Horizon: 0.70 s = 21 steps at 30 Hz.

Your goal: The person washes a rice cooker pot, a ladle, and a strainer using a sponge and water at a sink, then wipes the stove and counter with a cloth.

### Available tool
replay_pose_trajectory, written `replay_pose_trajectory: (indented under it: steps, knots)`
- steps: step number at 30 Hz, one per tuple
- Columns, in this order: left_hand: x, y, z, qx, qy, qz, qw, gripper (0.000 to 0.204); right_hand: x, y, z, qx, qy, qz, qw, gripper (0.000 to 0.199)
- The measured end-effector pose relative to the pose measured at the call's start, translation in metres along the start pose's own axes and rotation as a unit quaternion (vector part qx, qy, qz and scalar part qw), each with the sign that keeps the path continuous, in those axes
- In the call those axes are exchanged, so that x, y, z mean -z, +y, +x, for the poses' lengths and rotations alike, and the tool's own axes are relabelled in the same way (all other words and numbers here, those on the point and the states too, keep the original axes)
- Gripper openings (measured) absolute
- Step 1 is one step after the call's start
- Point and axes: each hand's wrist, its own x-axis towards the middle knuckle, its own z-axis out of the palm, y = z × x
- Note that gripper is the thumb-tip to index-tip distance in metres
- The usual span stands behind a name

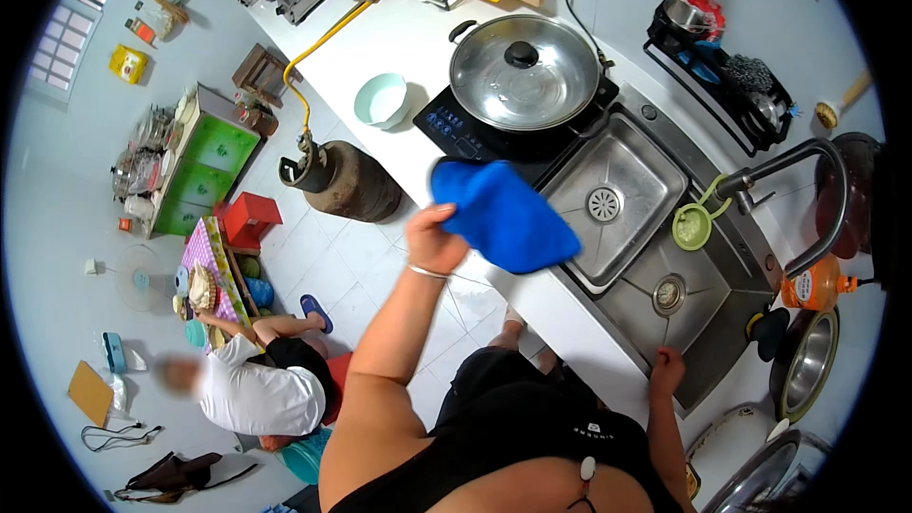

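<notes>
My left grip [432,239] is pinching the blue cloth [503,214] just before the sink [617,192]; my right hand [665,370] is pressing flat on the sink's near rim, steadying me

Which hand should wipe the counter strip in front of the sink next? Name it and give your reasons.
Probably the left hand: it holds the blue cloth just above the white counter by the sink. The right hand holds nothing and rests on the sink's near edge.
</notes>
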Motion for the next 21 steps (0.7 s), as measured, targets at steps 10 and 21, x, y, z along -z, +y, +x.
replay_pose_trajectory:
  steps: [10, 21]
  knots:
    - [0.095, 0.121, 0.039, -0.144, -0.073, 0.835, 0.526, 0.032, -0.003, 0.028, 0.007, 0.000, -0.036, -0.050, 0.998, 0.016]
    - [0.193, 0.030, 0.084, -0.179, 0.136, 0.937, 0.269, 0.076, 0.000, -0.004, 0.009, -0.005, -0.031, -0.105, 0.994, 0.018]
